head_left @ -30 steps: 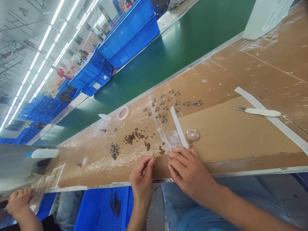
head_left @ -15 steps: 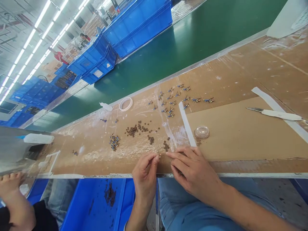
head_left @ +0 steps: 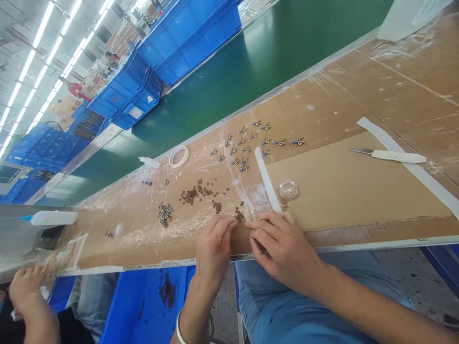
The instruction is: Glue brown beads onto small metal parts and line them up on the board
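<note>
My left hand (head_left: 212,246) is closed in a pinch at the table's near edge, its fingertips beside a small cluster of brown discs (head_left: 239,215). A tiny figurine showed at these fingertips a moment ago; now the fingers hide it. Just to the right is my right hand (head_left: 281,241), fingers curled and index finger pointing at the left fingertips; whatever it pinches is hidden. Beyond lie a larger spread of brown discs (head_left: 190,195) and another small cluster (head_left: 217,206). A heap of blue-and-gold figurines (head_left: 164,215) sits to the left. Several more figurines (head_left: 245,150) lie spaced out farther back.
A clear round lid (head_left: 288,190) and a white-handled knife (head_left: 398,156) lie right. Farther back are a tape roll (head_left: 178,148) and a small white bottle (head_left: 148,162). Behind runs a green conveyor (head_left: 201,102) with blue crates (head_left: 193,40). Another person's hand (head_left: 28,286) rests at left.
The view has shifted and tilted slightly. My left hand has turned and moved up to the small disc cluster, hiding the figurine at its fingertips. My right hand keeps nearly the same pose.
</note>
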`<state>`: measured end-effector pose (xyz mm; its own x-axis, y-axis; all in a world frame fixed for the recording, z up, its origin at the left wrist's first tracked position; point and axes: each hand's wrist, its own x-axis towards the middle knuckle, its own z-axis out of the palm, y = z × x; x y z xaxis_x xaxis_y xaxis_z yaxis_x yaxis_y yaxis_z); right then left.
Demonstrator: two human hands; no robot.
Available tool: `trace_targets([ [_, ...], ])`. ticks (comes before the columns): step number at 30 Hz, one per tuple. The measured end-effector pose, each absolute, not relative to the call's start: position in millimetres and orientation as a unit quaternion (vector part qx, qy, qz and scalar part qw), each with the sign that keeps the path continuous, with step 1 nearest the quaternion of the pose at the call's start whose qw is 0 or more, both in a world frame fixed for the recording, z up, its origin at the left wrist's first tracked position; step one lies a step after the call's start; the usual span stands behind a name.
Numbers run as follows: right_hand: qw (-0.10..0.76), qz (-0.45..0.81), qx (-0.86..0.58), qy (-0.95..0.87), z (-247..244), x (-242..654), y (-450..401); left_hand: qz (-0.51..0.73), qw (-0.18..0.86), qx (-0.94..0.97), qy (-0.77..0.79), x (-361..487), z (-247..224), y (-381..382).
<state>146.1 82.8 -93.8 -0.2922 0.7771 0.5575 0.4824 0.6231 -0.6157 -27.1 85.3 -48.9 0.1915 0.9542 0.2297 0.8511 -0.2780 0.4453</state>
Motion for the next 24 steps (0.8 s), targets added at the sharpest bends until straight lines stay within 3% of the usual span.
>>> trace_targets([
  [24, 0.428, 0.163, -0.399, -0.794, -96.8, 147.4, 83.5, 0.165, 0.082, 0.814, 0.550, -28.6, -44.9, 95.0],
])
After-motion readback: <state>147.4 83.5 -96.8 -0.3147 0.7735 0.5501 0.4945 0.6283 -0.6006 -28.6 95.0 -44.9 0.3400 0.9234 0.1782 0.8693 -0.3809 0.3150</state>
